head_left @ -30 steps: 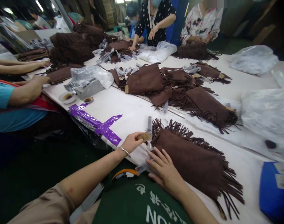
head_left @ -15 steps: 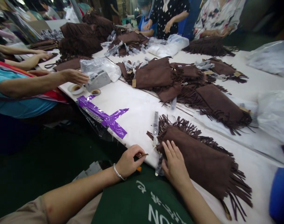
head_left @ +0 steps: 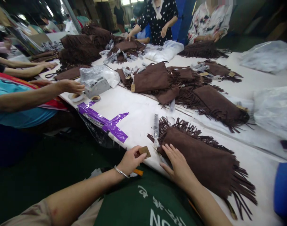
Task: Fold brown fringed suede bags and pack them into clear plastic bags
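Note:
A small brown tag (head_left: 144, 152) is pinched between the thumb and fingers of my left hand (head_left: 131, 160), at the near edge of the table. My right hand (head_left: 177, 164) rests flat, fingers stretched out, on the left end of a dark brown fringed bag (head_left: 200, 160). The bag lies on its side with strips of fringe along its far edge and right end. A clear plastic strip (head_left: 156, 127) with dark markings sticks out past the bag's left end, joined by a pale tie. Part of that end is hidden under my right hand.
More brown fringed bags (head_left: 151, 77) lie across the white table (head_left: 138, 125). Purple tape (head_left: 110, 123) marks the left edge. A grey tape dispenser (head_left: 97, 88) stands near a co-worker's hand (head_left: 70, 87). Clear plastic bags (head_left: 273, 110) and a blue object (head_left: 283, 190) are at right.
The tag in my left hand has turned from edge-on to showing its flat face. My right hand has shifted slightly on the bag. The camera view has moved a little.

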A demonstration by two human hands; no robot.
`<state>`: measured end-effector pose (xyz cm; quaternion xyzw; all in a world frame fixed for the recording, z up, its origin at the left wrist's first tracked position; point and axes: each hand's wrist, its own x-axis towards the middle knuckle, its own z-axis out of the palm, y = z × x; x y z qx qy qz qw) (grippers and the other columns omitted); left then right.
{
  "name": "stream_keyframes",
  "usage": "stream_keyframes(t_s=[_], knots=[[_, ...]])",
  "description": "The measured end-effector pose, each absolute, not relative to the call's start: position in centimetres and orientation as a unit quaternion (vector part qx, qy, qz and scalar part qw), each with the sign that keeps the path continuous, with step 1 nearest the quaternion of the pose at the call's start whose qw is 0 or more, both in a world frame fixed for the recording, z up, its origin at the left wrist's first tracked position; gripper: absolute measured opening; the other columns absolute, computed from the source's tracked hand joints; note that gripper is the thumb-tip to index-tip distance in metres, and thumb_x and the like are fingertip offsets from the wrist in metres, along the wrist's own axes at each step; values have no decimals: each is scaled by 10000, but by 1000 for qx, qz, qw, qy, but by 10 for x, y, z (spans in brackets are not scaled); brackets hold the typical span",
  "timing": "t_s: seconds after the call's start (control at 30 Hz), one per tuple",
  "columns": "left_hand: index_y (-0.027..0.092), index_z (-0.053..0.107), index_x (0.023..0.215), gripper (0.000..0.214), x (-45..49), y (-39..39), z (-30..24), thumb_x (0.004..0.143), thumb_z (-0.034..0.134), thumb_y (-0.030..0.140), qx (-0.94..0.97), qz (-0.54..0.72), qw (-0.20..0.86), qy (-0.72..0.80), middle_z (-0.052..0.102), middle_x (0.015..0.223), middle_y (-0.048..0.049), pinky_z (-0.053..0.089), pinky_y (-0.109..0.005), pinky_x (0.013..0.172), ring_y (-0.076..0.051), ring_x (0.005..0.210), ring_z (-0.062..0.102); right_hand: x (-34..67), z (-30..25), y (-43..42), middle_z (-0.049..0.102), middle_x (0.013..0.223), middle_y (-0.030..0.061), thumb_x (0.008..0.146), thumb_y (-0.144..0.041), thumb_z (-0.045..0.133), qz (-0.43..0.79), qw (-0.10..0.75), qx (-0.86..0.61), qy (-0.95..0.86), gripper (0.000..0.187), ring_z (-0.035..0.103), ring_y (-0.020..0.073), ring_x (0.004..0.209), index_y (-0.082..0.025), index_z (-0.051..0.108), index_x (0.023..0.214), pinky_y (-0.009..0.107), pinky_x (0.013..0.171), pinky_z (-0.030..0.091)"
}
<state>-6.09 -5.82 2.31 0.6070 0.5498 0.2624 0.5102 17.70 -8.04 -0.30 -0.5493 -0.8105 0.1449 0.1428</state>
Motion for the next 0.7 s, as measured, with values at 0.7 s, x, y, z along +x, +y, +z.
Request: stream_keyframes(t_s=[0.7], knots=[[138, 612, 811, 266, -86, -11, -5, 750, 594, 396, 600, 276, 459, 595, 535, 585, 29, 353, -210, 474, -104, 502, 465, 114, 21, 75, 612, 934, 135, 709, -296, 571, 174, 213, -692, -667, 252, 552, 267, 919, -142, 619, 902, 381, 823, 428]])
